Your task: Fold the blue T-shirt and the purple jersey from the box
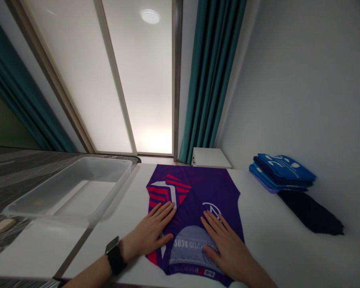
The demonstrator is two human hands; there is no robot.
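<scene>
A purple sports shirt (198, 196) with red stripes, white marks and a grey-blue printed panel lies spread on the white table (117, 244). My left hand (156, 228) rests flat on its left part, over the red-striped area, fingers stretched out. On the right part, my right hand (220, 244) also lies flat with fingers apart, its fingertips at the round white logo. Neither hand grips the fabric. The left wrist wears a black watch (115, 256).
At the right stands a stack of folded blue garments (283, 172), with a black cloth (312, 212) beside it. A clear plastic bin (108, 196) occupies the left side. Behind the table are a white cabinet (211, 158), teal curtains (214, 80) and frosted glass doors (144, 80).
</scene>
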